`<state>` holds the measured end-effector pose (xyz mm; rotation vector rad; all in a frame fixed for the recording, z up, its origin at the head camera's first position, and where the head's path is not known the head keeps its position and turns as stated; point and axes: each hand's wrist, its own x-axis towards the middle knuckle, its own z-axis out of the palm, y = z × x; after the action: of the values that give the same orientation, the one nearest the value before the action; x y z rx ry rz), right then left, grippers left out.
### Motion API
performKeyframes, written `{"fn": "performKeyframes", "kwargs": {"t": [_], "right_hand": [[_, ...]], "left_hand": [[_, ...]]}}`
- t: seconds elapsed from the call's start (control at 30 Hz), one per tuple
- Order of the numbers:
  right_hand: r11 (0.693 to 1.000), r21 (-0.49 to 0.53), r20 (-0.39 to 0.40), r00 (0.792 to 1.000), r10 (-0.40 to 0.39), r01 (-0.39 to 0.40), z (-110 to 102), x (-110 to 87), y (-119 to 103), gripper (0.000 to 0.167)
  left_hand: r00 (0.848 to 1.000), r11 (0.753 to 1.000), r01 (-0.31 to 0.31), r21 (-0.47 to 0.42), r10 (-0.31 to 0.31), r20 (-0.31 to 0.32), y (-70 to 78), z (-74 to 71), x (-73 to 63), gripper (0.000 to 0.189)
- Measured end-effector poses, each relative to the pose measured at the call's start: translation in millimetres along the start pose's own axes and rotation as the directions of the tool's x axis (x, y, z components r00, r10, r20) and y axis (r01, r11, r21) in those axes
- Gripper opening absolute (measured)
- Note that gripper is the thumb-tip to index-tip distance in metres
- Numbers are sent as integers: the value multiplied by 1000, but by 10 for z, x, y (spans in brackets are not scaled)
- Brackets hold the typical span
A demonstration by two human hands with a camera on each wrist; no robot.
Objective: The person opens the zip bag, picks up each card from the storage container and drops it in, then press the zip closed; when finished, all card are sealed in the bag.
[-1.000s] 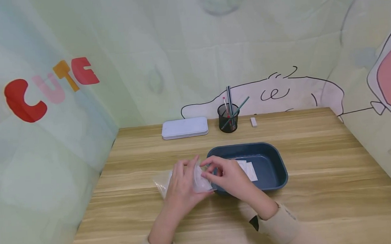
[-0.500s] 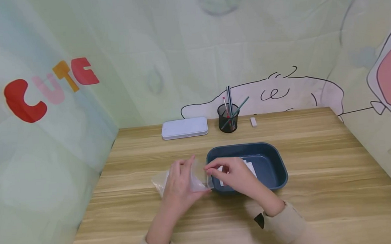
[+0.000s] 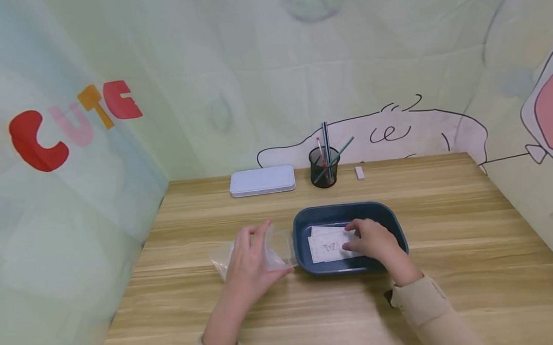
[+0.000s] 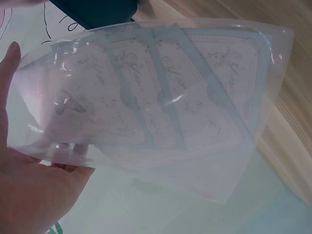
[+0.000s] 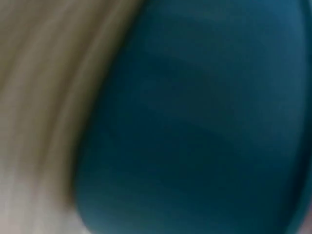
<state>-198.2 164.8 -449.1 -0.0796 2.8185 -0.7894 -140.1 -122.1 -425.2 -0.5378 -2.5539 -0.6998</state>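
Observation:
My left hand holds a clear plastic bag by its mouth, which gapes toward the tray in the head view. Several printed cards with pale blue edges lie fanned inside it, one showing a butterfly. Over the right part of a dark blue tray, my right hand has thumb and forefinger spread apart above a small pile of white cards. A butterfly is printed on the top one. The hand hides the pile's right end. In the right wrist view the tray is blurred and the fingers are out of sight.
Along the back of the wooden table stand a white flat case, a black mesh cup of pens and pencils, and a small eraser. Printed cloth hangs behind and at the sides.
My right hand has moved away from the bag's mouth, rightward over the cards in the tray. The left hand still holds the bag, slightly farther left, its mouth now uncovered.

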Motion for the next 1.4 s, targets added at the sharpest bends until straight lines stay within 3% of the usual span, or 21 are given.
{"fn": "performKeyframes", "kwargs": {"t": [0.3, 0.9, 1.4], "right_hand": [[999, -53, 5, 1000, -6, 6, 107, 35, 104, 66], [999, 31, 38, 999, -28, 27, 171, 145, 182, 54], [989, 135, 19, 998, -55, 52, 187, 131, 168, 66]], "left_hand": [[1000, 1000, 4, -14, -4, -1, -14, -12, -14, 110], [1000, 1000, -2, -4, 2, -18, -30, 9, -12, 110], [1000, 1000, -6, -10, 6, -27, -47, 18, -27, 110]]}}
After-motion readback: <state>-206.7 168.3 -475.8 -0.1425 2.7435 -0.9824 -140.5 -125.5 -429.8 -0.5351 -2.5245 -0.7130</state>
